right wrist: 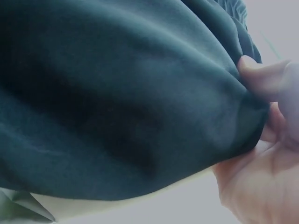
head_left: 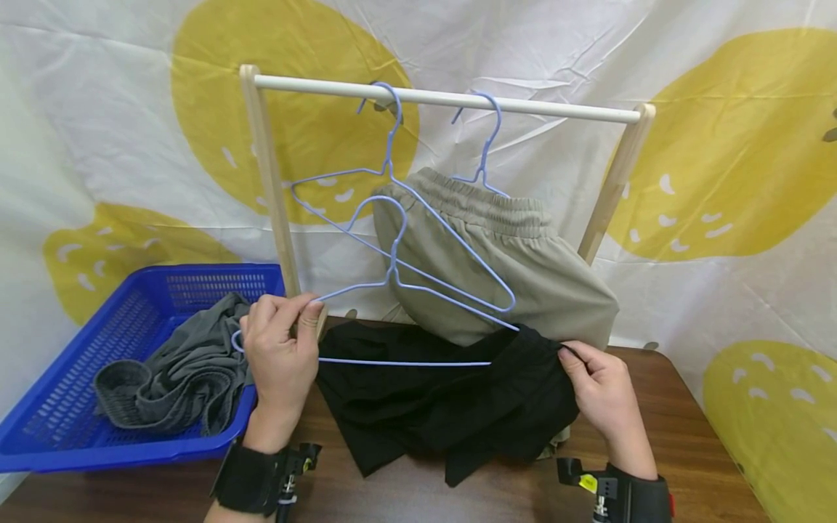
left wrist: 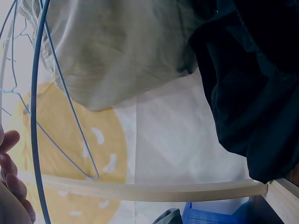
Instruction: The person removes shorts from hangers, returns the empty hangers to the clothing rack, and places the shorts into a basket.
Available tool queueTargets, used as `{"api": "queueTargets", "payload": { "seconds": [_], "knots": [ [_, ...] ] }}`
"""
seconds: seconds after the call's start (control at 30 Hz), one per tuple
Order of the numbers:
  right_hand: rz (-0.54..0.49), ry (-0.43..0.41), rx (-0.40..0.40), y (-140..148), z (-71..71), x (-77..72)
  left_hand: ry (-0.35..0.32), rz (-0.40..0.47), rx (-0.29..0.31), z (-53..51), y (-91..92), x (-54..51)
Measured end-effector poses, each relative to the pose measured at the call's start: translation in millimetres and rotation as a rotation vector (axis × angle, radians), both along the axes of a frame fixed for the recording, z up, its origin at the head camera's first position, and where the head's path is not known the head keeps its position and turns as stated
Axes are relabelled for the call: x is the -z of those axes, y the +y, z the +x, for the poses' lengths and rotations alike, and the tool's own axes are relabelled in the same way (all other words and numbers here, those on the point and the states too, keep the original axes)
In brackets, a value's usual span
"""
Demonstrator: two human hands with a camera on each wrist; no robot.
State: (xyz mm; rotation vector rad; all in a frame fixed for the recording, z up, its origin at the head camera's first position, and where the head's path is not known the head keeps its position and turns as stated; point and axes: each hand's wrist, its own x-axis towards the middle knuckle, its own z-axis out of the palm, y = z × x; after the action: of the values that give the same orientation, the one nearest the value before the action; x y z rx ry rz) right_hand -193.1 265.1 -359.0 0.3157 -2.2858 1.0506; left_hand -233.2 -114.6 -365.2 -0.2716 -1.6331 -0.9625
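My left hand grips the left end of a light blue hanger, thumb and fingers pinching its wire. The hanger's right end goes into the waist of a black garment, which hangs above the table. With thumb and fingers, my right hand pinches the garment's edge at the right. In the right wrist view the dark cloth fills most of the picture, held between the thumb and fingers of the right hand. The left wrist view shows the left hand only in part, beside the hanger wire.
Behind stands a rack with a white rail, bearing an empty blue hanger and a hanger with beige elastic-waist clothing. A blue basket at the left holds grey clothing. The brown table lies below.
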Motion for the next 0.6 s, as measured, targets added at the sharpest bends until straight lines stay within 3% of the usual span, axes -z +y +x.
{"api": "queueTargets", "payload": {
  "seconds": [0.33, 0.6],
  "knots": [
    [0.079, -0.109, -0.015, 9, -0.1, 0.4, 0.003, -0.009, -0.009, -0.2, 0.3, 0.2],
    [0.054, -0.265, -0.027, 13, -0.4, -0.5, 0.005, -0.019, -0.015, -0.6, 0.3, 0.2]
  ]
}}
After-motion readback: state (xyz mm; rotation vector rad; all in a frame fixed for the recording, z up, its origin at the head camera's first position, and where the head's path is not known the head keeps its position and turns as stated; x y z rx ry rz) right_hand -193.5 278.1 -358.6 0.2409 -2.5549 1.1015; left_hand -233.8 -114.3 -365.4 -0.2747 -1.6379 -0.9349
